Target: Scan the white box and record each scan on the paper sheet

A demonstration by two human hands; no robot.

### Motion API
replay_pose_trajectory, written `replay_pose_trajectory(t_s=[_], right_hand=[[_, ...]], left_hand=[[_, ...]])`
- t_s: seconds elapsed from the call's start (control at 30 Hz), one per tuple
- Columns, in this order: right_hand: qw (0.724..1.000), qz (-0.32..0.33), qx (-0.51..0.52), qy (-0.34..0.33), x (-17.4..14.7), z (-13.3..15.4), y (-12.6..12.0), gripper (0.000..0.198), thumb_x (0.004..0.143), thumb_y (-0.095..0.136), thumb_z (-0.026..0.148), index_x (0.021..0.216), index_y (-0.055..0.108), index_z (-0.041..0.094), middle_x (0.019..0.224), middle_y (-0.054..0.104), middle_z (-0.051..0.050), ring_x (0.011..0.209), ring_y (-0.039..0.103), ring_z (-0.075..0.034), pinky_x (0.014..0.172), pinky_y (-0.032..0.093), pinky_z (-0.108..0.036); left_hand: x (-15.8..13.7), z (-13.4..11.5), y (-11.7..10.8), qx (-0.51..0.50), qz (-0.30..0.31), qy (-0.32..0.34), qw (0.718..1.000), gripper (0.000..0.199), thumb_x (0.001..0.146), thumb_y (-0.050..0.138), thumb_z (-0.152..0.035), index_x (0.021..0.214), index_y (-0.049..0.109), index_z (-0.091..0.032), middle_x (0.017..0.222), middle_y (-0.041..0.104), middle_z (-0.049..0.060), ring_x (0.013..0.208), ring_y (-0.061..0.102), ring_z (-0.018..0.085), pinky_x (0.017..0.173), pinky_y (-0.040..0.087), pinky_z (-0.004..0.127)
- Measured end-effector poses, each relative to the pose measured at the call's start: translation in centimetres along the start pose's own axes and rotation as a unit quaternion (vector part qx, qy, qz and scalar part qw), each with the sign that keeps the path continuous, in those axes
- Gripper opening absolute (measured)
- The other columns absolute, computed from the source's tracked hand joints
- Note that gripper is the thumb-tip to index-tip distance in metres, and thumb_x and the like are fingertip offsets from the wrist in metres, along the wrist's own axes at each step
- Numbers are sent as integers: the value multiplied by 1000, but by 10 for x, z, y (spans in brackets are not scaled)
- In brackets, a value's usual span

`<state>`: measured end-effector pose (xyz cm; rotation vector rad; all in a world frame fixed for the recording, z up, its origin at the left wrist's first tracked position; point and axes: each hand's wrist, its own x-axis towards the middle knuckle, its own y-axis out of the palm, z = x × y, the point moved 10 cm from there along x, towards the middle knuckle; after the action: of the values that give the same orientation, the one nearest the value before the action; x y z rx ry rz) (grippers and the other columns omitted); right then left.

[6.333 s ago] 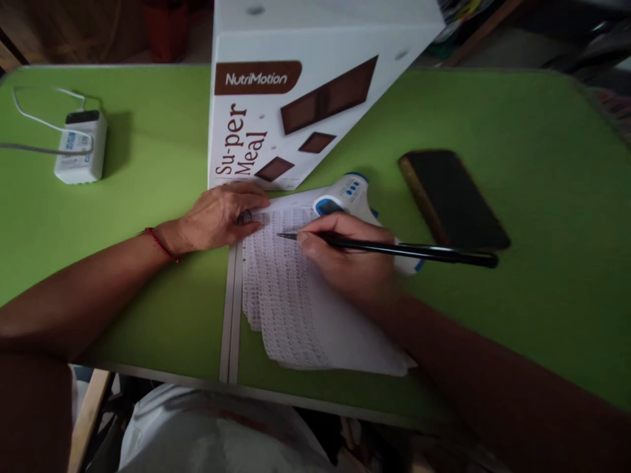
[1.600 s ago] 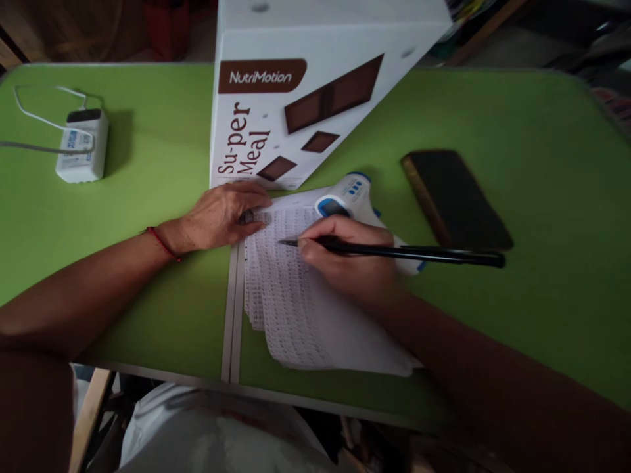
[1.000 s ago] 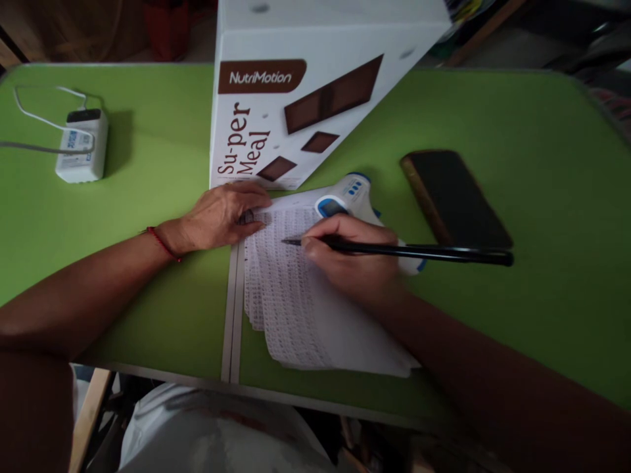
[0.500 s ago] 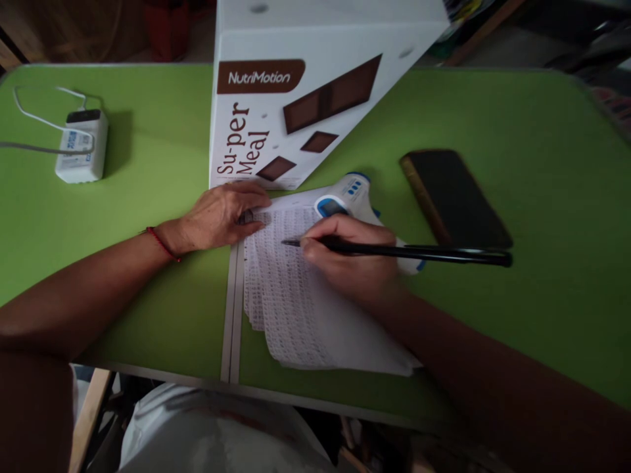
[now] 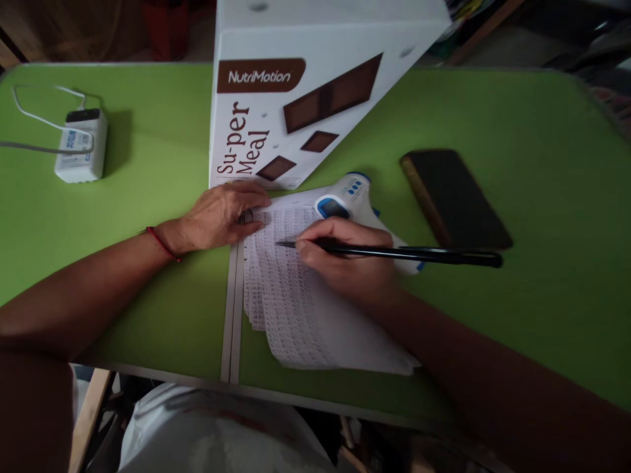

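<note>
My right hand [image 5: 352, 256] pinches a black pen [image 5: 419, 253], its tip on a sheet of paper [image 5: 296, 309] covered in rows of small handwriting. The pen's long end points right. My left hand [image 5: 221, 213] rests on the paper's upper left corner, thumb and fingers apart; a red cord bracelet is round that wrist. Beneath the written sheet, other sheets show at the left edge. A white and blue infrared thermometer [image 5: 352, 197] lies across the paper's upper right, partly hidden behind my right hand.
A tall white NutriMotion box [image 5: 256, 131] stands just beyond the paper. To the right lies a dark phone [image 5: 458, 197] in a brown case. A white charger [image 5: 83, 148] with cables sits at the left on the green table [image 5: 162, 144], whose metal seam runs beside the paper.
My right hand and the pen have shifted slightly left across the sheet. My left hand stays where it was.
</note>
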<state>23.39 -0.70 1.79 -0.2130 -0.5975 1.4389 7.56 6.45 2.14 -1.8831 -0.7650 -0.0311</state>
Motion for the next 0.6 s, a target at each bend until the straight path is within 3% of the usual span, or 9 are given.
replay_pose_trajectory(t_s=[0.6], right_hand=[[1000,-1,-6,20,-2,-2,1,11,77,73,22,71,70,31,62,69,1,54,64,-19,53,53,-34]], left_hand=[[0,-1,0,-2,5,0,1000,30,101,70,-27,128,81,-17,141,82,15,129,80,31,109,68,44]])
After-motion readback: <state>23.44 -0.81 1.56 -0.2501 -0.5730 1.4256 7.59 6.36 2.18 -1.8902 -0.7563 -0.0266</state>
